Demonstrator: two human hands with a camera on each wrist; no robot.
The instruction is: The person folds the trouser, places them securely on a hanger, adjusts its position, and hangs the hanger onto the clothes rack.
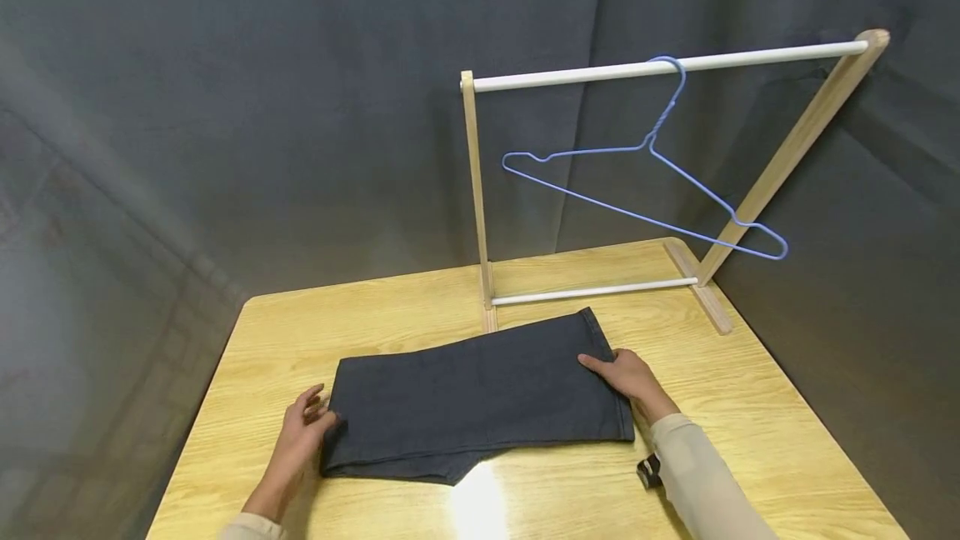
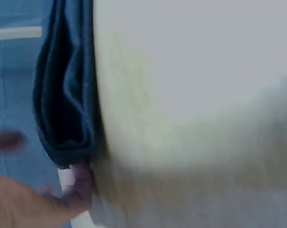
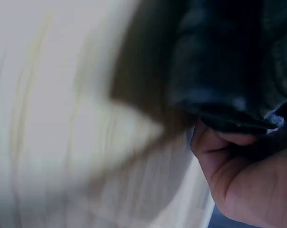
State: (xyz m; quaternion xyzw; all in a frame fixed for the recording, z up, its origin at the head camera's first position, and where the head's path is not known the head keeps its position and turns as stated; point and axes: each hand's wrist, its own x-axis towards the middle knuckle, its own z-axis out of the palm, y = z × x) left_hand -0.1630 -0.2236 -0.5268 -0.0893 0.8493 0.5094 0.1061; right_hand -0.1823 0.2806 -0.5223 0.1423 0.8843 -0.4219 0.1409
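A pair of dark trousers, folded lengthwise, lies flat across the table with a pointed corner jutting from the near edge. At its left end is my left hand, the thumb touching the folded edge and the other fingers loosely bent and raised. The left wrist view shows the layered fold of the trousers right at a digit of that hand. My right hand pinches the right end by the hem, thumb on top and the other fingers hidden underneath. Blurred dark cloth overhangs this hand in the right wrist view.
Behind the trousers stands a wooden rack with a white top rail and a white lower bar. A blue hanger hangs from the rail. A small black object is beside the right sleeve. Grey curtains surround the wooden table.
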